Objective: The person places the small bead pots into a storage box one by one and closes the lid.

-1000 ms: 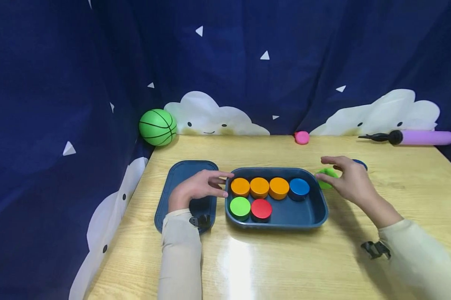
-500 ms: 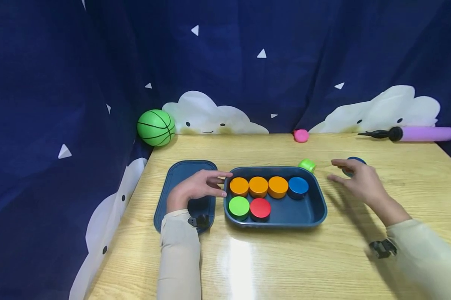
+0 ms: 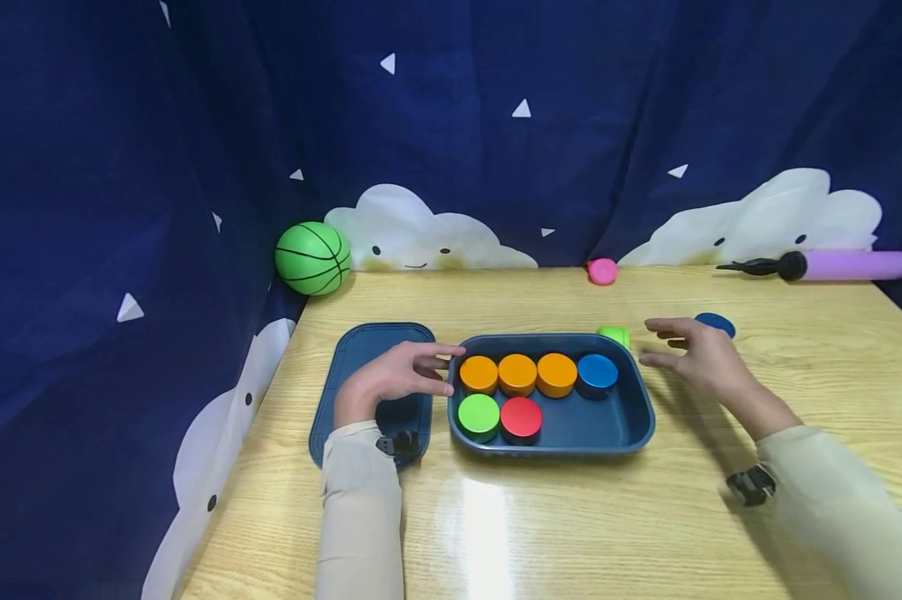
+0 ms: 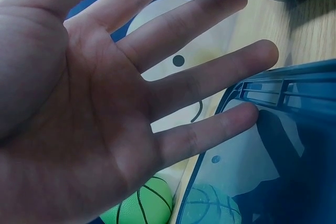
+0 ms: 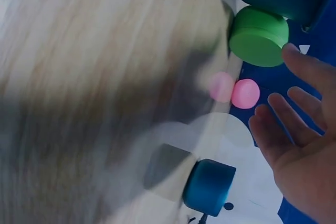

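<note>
A dark blue rectangular box (image 3: 593,425) holds several short round pieces: orange ones (image 3: 517,374), a blue one (image 3: 597,375), a light green one (image 3: 478,417) and a red one (image 3: 521,419). With its fingers spread, my left hand (image 3: 398,379) is at the box's left end, fingertips at the rim. My right hand (image 3: 702,358) hovers beyond the right end, fingers apart and holding nothing. A loose green round piece (image 5: 257,38) lies behind the box's back right corner, close to my right thumb, its lower part hidden in the head view. Behind my right hand sits another blue piece (image 5: 210,187).
Under my left hand lies a flat dark blue lid (image 3: 376,333). A green ball (image 3: 313,258) stands at the back left. Along the back are a pink round object (image 3: 602,272) and a purple pump (image 3: 856,266) with a black nozzle. A dark blue curtain (image 3: 451,125) hangs behind the table.
The loose green piece has left my right hand and moved left to behind the box. My right hand drew away to the right, then came partway back left. My left hand stays put.
</note>
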Tool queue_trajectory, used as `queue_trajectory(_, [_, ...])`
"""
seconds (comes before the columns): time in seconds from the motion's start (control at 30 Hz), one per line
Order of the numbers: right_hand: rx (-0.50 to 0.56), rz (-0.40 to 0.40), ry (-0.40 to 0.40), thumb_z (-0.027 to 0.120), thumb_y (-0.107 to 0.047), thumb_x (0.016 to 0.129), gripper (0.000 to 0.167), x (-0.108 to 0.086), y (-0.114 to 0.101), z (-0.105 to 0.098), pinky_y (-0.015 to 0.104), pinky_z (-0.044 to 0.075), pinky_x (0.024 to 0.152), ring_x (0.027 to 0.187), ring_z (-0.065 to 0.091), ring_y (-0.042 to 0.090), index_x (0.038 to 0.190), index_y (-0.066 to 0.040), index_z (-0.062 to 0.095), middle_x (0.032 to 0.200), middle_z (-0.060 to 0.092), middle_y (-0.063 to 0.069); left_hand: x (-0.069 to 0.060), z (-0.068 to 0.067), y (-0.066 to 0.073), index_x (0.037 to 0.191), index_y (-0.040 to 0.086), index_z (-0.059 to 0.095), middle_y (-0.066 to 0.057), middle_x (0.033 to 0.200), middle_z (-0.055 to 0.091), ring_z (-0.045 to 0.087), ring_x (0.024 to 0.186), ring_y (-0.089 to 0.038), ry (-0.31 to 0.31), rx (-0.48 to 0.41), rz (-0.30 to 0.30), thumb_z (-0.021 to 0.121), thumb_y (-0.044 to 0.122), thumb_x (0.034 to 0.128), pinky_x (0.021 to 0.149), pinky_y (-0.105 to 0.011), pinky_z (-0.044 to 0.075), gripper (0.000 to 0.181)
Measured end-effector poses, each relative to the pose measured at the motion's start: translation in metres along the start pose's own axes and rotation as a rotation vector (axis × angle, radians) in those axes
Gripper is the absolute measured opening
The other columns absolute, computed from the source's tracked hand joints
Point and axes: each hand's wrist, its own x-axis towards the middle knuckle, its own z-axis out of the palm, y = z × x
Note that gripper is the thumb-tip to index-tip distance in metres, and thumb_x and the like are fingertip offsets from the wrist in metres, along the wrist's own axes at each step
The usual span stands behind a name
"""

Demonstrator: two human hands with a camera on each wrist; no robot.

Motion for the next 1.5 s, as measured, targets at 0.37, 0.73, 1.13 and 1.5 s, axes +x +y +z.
queue_trajectory(0.37, [0.160, 0.015, -0.040, 0.076, -0.015, 0.091, 0.055, 0.006, 0.010, 0.013, 0.018, 0.058, 0.084, 0.121, 0.061, 0.048, 0.139, 0.002, 0.056, 0.137, 0.060, 0.028, -0.001, 0.000, 0.001, 0.147, 0.025, 0.055, -0.012, 0.144, 0.060, 0.060, 0.129, -0.031, 0.007, -0.006, -0.009, 0.077, 0.024, 0.0906, 0.113, -0.051, 0.044, 0.060])
queue_trajectory(0.73, [0.205, 0.041, -0.074, 0.072, -0.012, 0.093, 0.060, 0.019, 0.018, 0.024, 0.029, 0.058, 0.092, 0.125, 0.058, 0.047, 0.147, 0.001, 0.049, 0.145, 0.054, 0.027, -0.001, 0.001, 0.002, 0.146, 0.026, 0.055, -0.012, 0.145, 0.059, 0.060, 0.130, -0.031, 0.009, -0.012, -0.011, 0.078, 0.024, 0.0903, 0.114, -0.052, 0.043, 0.060])
queue_trajectory(1.13, [0.212, 0.085, -0.161, 0.065, -0.010, 0.098, 0.059, 0.027, 0.020, 0.029, 0.057, 0.047, 0.105, 0.130, 0.053, 0.048, 0.152, -0.003, 0.043, 0.152, 0.045, 0.028, 0.000, 0.001, 0.001, 0.146, 0.027, 0.055, -0.012, 0.144, 0.060, 0.060, 0.130, -0.031, 0.008, -0.014, -0.025, 0.078, 0.023, 0.0902, 0.113, -0.052, 0.044, 0.060])
queue_trajectory(1.5, [0.243, 0.083, -0.049, 0.072, -0.023, 0.095, 0.061, 0.016, 0.020, 0.022, 0.003, 0.046, 0.077, 0.121, 0.061, 0.046, 0.147, -0.002, 0.050, 0.137, 0.060, 0.028, 0.001, 0.001, 0.000, 0.146, 0.027, 0.055, -0.011, 0.144, 0.060, 0.060, 0.130, -0.031, 0.006, -0.003, -0.013, 0.078, 0.024, 0.0903, 0.113, -0.052, 0.043, 0.061])
